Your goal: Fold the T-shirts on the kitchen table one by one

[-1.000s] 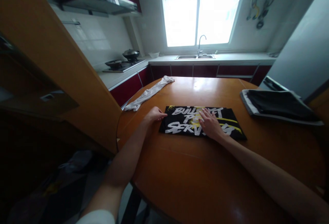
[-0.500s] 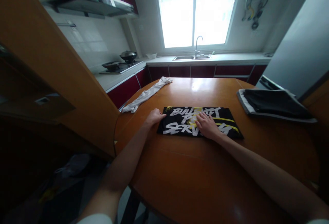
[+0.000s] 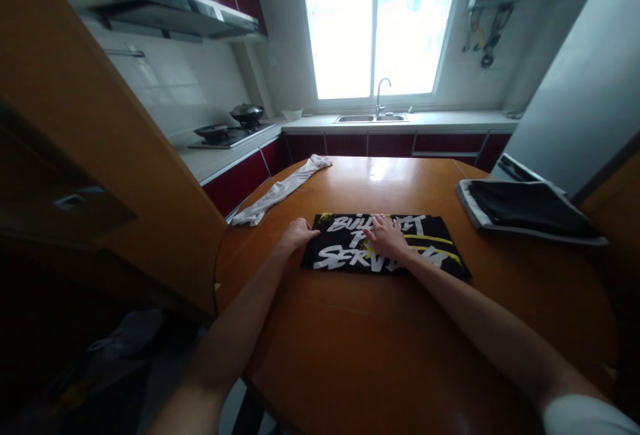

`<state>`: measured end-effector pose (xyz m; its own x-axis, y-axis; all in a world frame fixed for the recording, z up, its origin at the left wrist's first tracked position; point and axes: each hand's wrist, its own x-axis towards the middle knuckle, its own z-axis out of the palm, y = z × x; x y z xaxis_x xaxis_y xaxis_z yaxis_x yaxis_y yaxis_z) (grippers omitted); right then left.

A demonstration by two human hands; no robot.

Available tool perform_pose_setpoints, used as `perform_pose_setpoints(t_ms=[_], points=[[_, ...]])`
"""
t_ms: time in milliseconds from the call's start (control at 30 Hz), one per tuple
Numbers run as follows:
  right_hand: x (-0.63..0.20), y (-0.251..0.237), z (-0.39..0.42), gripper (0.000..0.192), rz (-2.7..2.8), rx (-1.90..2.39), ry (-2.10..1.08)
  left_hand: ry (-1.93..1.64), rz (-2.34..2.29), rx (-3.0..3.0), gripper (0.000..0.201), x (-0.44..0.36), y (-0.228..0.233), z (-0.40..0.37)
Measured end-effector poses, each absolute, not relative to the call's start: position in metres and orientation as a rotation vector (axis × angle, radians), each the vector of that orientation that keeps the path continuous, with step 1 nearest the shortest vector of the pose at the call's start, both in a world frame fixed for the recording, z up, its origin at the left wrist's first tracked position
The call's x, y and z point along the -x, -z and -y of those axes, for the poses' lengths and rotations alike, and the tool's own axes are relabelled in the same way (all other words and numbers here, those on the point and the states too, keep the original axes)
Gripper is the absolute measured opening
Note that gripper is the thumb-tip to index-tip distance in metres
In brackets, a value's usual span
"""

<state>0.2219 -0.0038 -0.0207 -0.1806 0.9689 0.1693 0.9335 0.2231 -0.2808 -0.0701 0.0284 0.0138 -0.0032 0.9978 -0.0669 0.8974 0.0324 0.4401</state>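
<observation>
A folded black T-shirt (image 3: 345,258) with white lettering and yellow stripes lies flat on the wooden table (image 3: 380,348). Its left edge is pinched between the thumb and curled fingers of my left hand (image 3: 299,232). On top of the print rests my right hand (image 3: 387,236), palm down with its fingers spread, covering some of the letters.
A crumpled white cloth (image 3: 283,192) stretches along the table's far left edge. Folded black and grey-white garments (image 3: 530,212) are stacked at the right. Beyond the table are a sink (image 3: 356,118), a stove with pans (image 3: 230,134) and a fridge (image 3: 555,88).
My right hand has slid a little left and away from me over the print. My left hand stays at the shirt's left edge. The whole view has shifted slightly.
</observation>
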Motion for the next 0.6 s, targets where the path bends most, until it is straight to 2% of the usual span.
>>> perform_pose_setpoints(t_ms=[367, 600], points=[[-0.207, 0.017, 0.023, 0.054, 2.225, 1.564, -0.143, -0.556, -1.683, -1.424, 0.042, 0.084, -0.028, -0.030], [-0.205, 0.021, 0.025, 0.049, 2.343, 1.516, -0.216, -0.568, -1.778, -1.568, 0.027, 0.081, -0.014, -0.037]])
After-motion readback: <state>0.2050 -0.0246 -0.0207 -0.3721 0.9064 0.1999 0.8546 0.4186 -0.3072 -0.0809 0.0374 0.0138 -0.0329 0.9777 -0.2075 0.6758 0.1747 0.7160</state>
